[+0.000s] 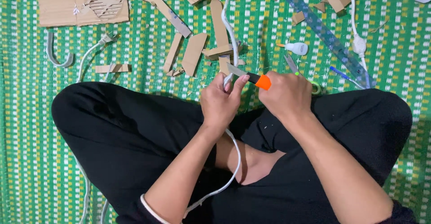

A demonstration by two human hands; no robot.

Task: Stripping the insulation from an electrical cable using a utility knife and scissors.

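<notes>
Woven plastic mat (395, 49) — matt cardboard scraps (194, 53)

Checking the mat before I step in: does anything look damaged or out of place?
Yes. Cardboard offcuts lie scattered over the green mat, and the cardboard sheet at top left is torn, its inner corrugation exposed.

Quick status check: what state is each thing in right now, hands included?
Left hand: closed around the white cable.
Right hand: closed on the knife handle.
White cable: held up, running over the lap.
Knife: blade out, against the cable.
Glue bottle: lying on its side on the mat.
Ruler: flat on the mat.
Cardboard sheet: flat, partly cut out.
</notes>
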